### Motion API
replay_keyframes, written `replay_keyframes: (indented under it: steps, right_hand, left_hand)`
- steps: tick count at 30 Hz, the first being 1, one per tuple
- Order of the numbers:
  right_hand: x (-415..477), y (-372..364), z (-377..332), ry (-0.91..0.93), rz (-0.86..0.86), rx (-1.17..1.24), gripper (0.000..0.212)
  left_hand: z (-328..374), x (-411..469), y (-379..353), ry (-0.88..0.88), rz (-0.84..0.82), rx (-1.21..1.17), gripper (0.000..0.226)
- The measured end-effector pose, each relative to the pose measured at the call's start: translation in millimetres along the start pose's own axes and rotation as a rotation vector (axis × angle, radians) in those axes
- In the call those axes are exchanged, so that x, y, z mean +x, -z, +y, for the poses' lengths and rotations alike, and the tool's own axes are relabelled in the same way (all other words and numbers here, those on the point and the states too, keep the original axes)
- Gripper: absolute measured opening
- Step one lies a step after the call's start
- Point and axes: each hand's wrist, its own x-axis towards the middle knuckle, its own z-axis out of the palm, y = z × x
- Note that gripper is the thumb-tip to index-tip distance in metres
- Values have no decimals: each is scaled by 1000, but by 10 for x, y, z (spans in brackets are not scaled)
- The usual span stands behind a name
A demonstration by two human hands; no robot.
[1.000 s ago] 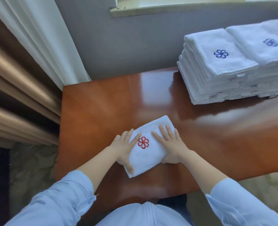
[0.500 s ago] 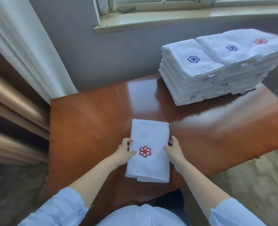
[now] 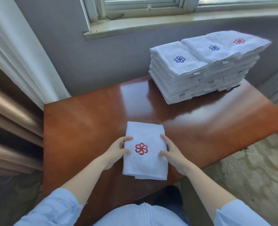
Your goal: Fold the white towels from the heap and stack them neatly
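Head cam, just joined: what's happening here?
A person is partway through folding towels. The left hand and right hand grip the long sides of a folded white towel with a red emblem, at the near edge of the wooden table. Three stacks of folded towels sit side by side at the table's far right corner. No unfolded heap is in view.

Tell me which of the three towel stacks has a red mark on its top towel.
The rightmost stack. Its top mark is red, while the middle stack and the left stack both show blue marks.
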Motion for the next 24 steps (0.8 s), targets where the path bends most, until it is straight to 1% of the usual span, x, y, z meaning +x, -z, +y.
replay_keyframes:
  steps: [2, 6, 10, 15, 19, 24]
  right_hand:
    - [-33, 4, -119, 59, 24, -5, 72]
    - [-65, 110, -421, 168, 50, 16, 79]
    - [-77, 298, -831, 304, 37, -22, 81]
    - [-56, 613, -1461, 464, 11, 11, 83]
    - [52, 1016, -1988, 563, -25, -33, 85]
    - [311, 1616, -2530, 643, -53, -36, 87]
  left_hand:
    - [82, -30, -3, -77, 21, 21, 52]
    - [383, -103, 18, -251, 30, 90, 50]
    - [823, -192, 26, -384, 34, 79, 49]
    - [1455, -277, -80, -533, 67, 16, 61]
    - [1982, -224, -233, -590, 97, 22, 65]
    - [2608, 24, -534, -595, 110, 81, 71]
